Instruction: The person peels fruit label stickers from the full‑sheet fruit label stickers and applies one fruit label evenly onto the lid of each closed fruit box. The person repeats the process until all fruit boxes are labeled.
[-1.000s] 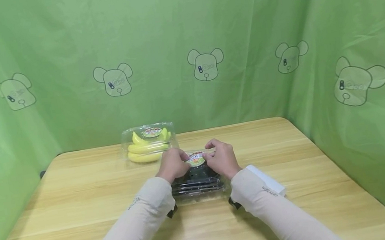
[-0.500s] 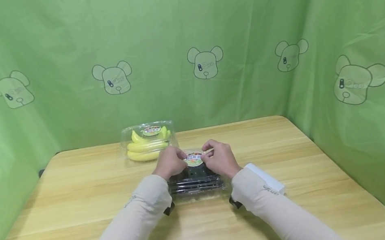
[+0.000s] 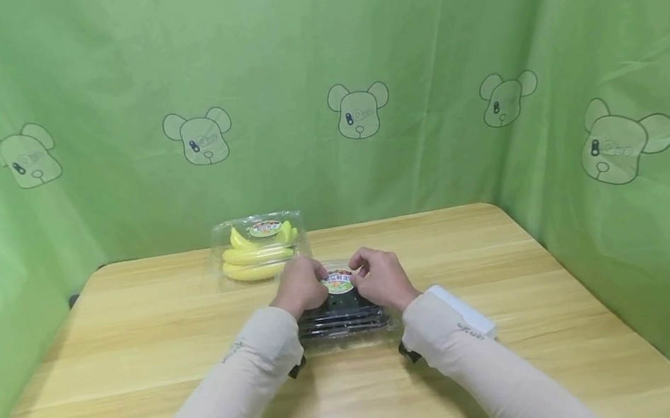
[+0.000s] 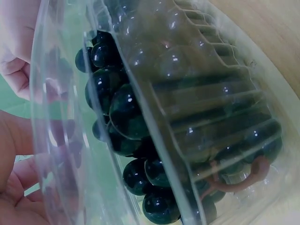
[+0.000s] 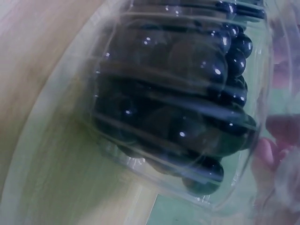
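A clear plastic clamshell box (image 3: pixel 349 343) lies on the table before me, filled with dark grapes (image 4: pixel 126 112). Over its lid is an oval fruit sticker (image 3: pixel 339 281) with a colourful print. My left hand (image 3: pixel 301 286) pinches the sticker's left edge between thumb and fingers. At the opposite edge, the thumb and forefinger of my right hand (image 3: pixel 382 277) pinch it too. Both wrist views look through the ridged side of the box at shiny grapes (image 5: pixel 187 93), and fingers show blurred behind the plastic. A brown curved stem (image 4: pixel 248 180) shows in the left wrist view.
Behind and to the left stands another clear box holding yellow bananas (image 3: pixel 256 256), with a similar sticker (image 3: pixel 265 229) on its lid. A white block-shaped object (image 3: pixel 467 315) lies beside my right forearm. Green curtains (image 3: pixel 273 46) enclose the wooden table (image 3: pixel 362 405).
Both hands stay at the sticker with only small shifts. The right hand's fingers have drawn in and curl more than a second ago. The boxes have not visibly moved.
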`<state>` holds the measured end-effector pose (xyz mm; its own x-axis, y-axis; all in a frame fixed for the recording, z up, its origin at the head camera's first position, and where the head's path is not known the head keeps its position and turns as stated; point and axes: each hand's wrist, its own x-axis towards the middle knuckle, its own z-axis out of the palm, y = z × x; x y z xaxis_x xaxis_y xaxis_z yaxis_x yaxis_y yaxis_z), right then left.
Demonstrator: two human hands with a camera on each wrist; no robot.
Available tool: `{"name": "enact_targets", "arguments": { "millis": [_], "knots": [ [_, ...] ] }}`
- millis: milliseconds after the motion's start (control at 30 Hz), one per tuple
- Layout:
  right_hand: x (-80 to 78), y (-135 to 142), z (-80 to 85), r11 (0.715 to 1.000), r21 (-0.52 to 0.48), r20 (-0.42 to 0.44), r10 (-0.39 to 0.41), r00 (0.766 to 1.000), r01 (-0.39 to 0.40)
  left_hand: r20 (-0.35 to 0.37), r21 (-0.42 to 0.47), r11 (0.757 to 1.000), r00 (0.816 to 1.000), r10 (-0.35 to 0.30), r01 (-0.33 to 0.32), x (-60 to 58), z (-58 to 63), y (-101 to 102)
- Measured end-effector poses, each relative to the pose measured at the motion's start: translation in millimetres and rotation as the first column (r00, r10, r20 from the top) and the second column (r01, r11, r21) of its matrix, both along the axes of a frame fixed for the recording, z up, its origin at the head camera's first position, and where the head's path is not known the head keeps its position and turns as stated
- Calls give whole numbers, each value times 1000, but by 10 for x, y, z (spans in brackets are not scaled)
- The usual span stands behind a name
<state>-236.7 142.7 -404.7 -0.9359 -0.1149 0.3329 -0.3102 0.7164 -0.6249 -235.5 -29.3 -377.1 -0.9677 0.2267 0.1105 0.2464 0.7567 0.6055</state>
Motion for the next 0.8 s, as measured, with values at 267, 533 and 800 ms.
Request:
{"name": "enact_targets", "arguments": {
  "millis": [267,533,800],
  "knots": [
    [1,-11,-22,1000,30,-30,2,1000,-1,6,-18,1000,1000,-2,2,13,-6,6],
    [-19,-7,-44,999,41,-37,-7,999,8,-24,-9,1000,1000,-7,7,26,-14,-11],
    [-4,-7,-39,999,26,-44,-19,999,20,-44,-20,1000,999,-16,15,23,-21,-11]
  ]
}}
